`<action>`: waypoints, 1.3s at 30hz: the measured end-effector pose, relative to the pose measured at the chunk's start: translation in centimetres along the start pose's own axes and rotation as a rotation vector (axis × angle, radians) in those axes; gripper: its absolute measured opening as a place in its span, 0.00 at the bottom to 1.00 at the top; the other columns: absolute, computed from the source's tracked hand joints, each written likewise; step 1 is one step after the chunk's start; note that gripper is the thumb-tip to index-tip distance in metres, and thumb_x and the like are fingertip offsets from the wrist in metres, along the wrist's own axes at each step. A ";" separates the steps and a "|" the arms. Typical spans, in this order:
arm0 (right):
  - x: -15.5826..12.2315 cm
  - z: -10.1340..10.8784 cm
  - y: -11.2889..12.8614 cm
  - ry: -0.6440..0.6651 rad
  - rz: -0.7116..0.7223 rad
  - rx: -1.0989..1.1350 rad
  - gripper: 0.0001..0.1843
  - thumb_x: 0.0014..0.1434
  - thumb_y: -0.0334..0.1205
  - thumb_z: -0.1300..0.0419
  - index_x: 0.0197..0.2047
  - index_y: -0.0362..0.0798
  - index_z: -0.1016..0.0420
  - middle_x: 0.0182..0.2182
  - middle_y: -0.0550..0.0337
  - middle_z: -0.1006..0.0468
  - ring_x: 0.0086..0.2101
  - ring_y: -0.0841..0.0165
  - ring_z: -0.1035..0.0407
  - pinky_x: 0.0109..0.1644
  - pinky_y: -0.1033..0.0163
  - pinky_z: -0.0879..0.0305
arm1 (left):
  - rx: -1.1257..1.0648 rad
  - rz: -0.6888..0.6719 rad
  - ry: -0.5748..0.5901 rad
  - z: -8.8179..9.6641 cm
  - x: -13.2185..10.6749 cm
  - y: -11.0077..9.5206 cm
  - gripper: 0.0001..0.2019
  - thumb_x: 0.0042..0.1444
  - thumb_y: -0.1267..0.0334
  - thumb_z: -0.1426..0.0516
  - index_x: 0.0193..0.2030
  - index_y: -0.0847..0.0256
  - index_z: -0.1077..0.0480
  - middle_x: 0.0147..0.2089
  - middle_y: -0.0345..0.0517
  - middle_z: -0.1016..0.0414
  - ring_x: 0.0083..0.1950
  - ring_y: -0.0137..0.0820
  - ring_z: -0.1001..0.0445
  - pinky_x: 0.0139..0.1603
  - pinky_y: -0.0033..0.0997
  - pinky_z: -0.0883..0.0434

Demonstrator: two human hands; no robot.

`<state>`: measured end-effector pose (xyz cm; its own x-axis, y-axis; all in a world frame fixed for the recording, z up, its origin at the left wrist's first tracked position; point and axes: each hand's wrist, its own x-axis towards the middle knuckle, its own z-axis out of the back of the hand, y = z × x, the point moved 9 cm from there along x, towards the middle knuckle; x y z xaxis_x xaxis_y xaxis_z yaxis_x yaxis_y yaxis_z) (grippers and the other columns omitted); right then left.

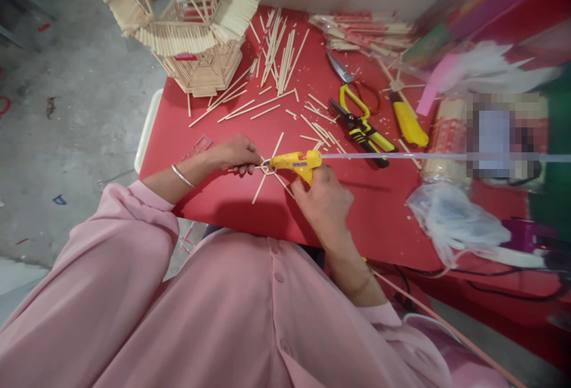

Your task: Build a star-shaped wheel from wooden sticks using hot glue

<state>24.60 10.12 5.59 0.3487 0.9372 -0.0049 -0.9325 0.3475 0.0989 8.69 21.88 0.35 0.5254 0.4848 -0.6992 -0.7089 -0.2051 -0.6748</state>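
My right hand (323, 200) is closed round the grip of a yellow glue gun (297, 162), whose nozzle points left at the middle of a small star of crossed wooden sticks (267, 168) on the red table (223, 197). A clear glue stick (401, 156) juts from the gun's back to the right. My left hand (236, 153), fingers pinched together, holds the star's sticks down at its left side. A silver bangle sits on that wrist.
Loose sticks (279, 60) lie scattered across the table. A tall stick-built model (191, 25) stands at the back left corner. Yellow-handled scissors (357, 105), pliers (366, 135) and a yellow cutter (408, 120) lie to the right, with a plastic bag (450, 218) nearer.
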 end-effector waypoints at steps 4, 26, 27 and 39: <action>-0.1 0.2 0.0 0.007 -0.013 -0.003 0.19 0.61 0.46 0.46 0.49 0.43 0.28 0.38 0.50 0.23 0.29 0.66 0.34 0.30 0.62 0.57 | 0.006 -0.006 0.002 0.0 0.0 0.0 0.15 0.58 0.66 0.38 0.21 0.65 0.27 0.14 0.41 0.30 0.12 0.21 0.38 0.15 0.20 0.43; -0.4 0.7 0.4 -0.090 0.030 -0.002 0.24 0.61 0.56 0.43 0.48 0.43 0.28 0.37 0.50 0.22 0.29 0.64 0.32 0.30 0.62 0.57 | 0.001 -0.012 -0.006 -0.1 0.3 0.1 0.14 0.60 0.69 0.40 0.21 0.66 0.27 0.15 0.41 0.30 0.12 0.21 0.38 0.15 0.22 0.43; -0.4 0.8 0.5 -0.099 0.038 -0.002 0.25 0.61 0.57 0.43 0.48 0.43 0.28 0.37 0.50 0.22 0.29 0.65 0.32 0.29 0.62 0.58 | -0.001 -0.014 -0.005 -0.1 0.4 0.2 0.15 0.60 0.68 0.40 0.21 0.66 0.27 0.15 0.41 0.30 0.12 0.21 0.38 0.15 0.22 0.43; -0.3 0.3 0.7 -0.091 0.060 -0.021 0.17 0.58 0.45 0.44 0.46 0.44 0.28 0.35 0.52 0.24 0.27 0.66 0.35 0.29 0.62 0.58 | -0.005 -0.008 -0.004 -0.2 -0.1 -0.3 0.17 0.60 0.70 0.40 0.19 0.65 0.29 0.13 0.40 0.31 0.10 0.20 0.40 0.15 0.21 0.44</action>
<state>23.84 10.09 6.01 0.2987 0.9500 0.0914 -0.9533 0.2925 0.0759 8.91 21.73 0.57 0.5290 0.4899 -0.6929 -0.7026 -0.2051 -0.6814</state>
